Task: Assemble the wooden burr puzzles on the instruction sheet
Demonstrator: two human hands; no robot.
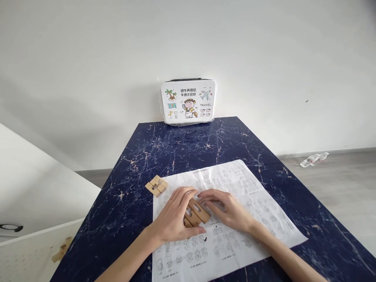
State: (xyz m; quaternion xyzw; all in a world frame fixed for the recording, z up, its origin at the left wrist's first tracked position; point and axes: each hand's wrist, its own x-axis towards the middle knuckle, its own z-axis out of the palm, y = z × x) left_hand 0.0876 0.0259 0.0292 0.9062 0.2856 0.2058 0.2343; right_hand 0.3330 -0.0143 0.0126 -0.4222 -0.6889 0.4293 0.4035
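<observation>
Both hands rest on a white instruction sheet (235, 196) spread over a dark blue marble table (188, 145). My left hand (173, 217) curls its fingers over the left side of a cluster of notched wooden puzzle pieces (197, 213). From the right, my right hand (229, 211) presses its fingertips onto the same cluster. A second wooden puzzle piece (156, 185) lies apart at the sheet's upper left corner, touched by neither hand.
A white printed case (188, 101) with cartoon pictures stands at the table's far edge against the wall. A clear plastic bottle (313, 159) lies on the floor at the right. A white cabinet (35, 219) stands at the left, a wooden piece (61, 250) on its lower surface.
</observation>
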